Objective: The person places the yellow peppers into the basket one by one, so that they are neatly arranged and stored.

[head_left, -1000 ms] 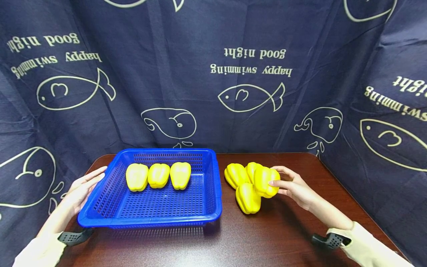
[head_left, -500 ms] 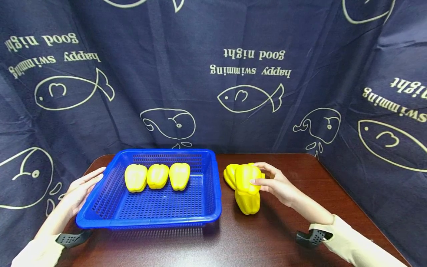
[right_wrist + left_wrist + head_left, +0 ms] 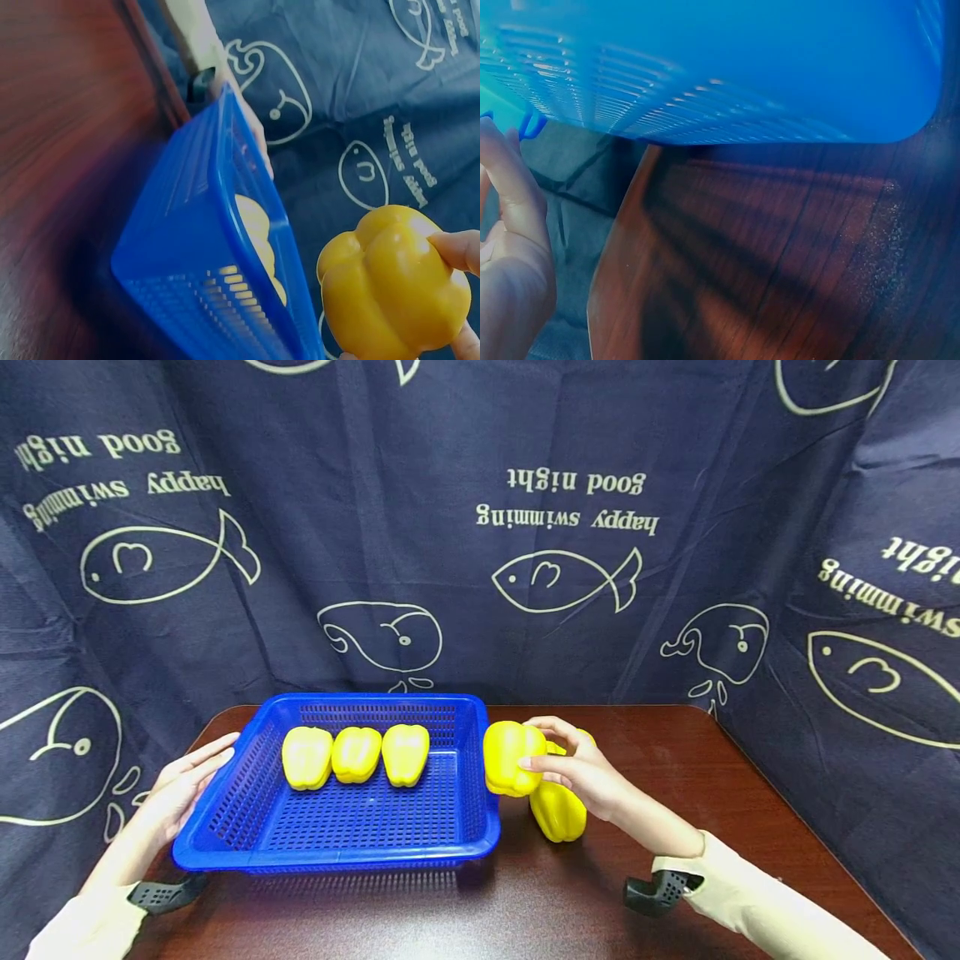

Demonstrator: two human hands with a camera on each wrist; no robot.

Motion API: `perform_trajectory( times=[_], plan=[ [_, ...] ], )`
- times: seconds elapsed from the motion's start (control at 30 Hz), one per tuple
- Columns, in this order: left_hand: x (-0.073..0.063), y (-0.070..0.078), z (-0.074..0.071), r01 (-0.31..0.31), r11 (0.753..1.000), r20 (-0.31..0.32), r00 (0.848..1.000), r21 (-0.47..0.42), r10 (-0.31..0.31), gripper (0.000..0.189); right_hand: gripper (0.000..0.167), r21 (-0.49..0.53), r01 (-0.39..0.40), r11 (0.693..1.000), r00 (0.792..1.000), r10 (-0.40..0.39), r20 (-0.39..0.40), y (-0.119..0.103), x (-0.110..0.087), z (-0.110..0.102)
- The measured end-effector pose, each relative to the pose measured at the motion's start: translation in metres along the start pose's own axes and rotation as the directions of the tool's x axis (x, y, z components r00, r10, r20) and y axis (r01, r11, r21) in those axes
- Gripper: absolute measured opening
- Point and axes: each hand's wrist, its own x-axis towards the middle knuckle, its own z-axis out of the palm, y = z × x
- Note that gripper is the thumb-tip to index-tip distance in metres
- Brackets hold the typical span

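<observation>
My right hand (image 3: 588, 777) grips a yellow bell pepper (image 3: 512, 758) between thumb and fingers, held up at the right rim of the blue plastic basket (image 3: 337, 860). In the right wrist view the lobed end of that bell pepper (image 3: 394, 289) faces the camera, beside the basket's outer wall (image 3: 169, 240). Three yellow bell peppers (image 3: 356, 756) sit in a row inside the basket. My left hand (image 3: 176, 797) has its fingers extended against the basket's left rim. Right of the basket, another bell pepper (image 3: 558, 812) lies on the table, with more yellow partly hidden behind my right hand.
The basket stands on a dark brown wooden table (image 3: 375, 914). A navy curtain (image 3: 465, 527) with white fish and whale drawings hangs behind and along both sides.
My right hand has carried the gripped bell pepper leftward from the group on the table to the basket's right rim. The left hand and the basket have stayed in place.
</observation>
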Motion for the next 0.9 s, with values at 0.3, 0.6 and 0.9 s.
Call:
perform_trajectory(
  times=[0.3,0.6,0.9],
  plan=[
    [0.0,0.0,0.001,0.001,1.0,-0.021,1.0,0.018,0.0,0.04,0.039,0.055,-0.012,0.998,1.0,0.011,0.023,0.001,0.012,0.029],
    [-0.001,0.001,0.003,0.023,0.998,-0.059,0.998,0.051,-0.02,0.037,0.045,0.049,-0.051,0.997,0.998,0.05,0.027,0.002,0.026,0.057],
    [-0.001,0.001,0.003,0.013,1.0,-0.036,0.999,0.019,-0.012,0.037,0.047,0.084,-0.119,0.989,0.99,0.112,0.09,-0.002,0.037,0.082]
  ],
)
